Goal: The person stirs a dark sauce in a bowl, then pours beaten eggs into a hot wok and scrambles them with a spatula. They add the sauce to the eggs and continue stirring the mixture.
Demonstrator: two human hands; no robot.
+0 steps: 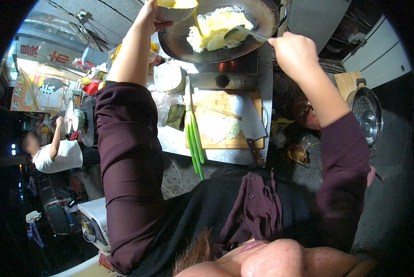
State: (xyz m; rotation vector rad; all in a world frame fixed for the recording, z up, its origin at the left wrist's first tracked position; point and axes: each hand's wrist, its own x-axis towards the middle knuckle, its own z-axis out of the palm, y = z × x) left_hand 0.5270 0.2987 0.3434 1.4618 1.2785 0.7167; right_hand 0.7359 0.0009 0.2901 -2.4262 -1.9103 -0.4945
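My left hand [155,17] holds a bowl [177,12] tilted over the wok [175,45], and a thin stream of beaten egg [197,24] runs from its rim. Pale yellow, partly set egg [214,29] lies in the wok. By its handle, my right hand [293,50] grips a metal ladle [252,33], whose head rests in the egg. Nearer my body is a wooden cutting board [224,144] bearing chopped pale food [217,126], chopsticks [224,111] and a cleaver [247,116]. Green onions [193,135] lie along the board's left edge.
The wok sits over a cooker [221,78] with a red glow. A dark green sheet [175,116] and a plastic bag [162,100] lie left of the board. Bottles crowd the far left. Metal basins [366,114] stand at right. Another person [59,155] is at far left.
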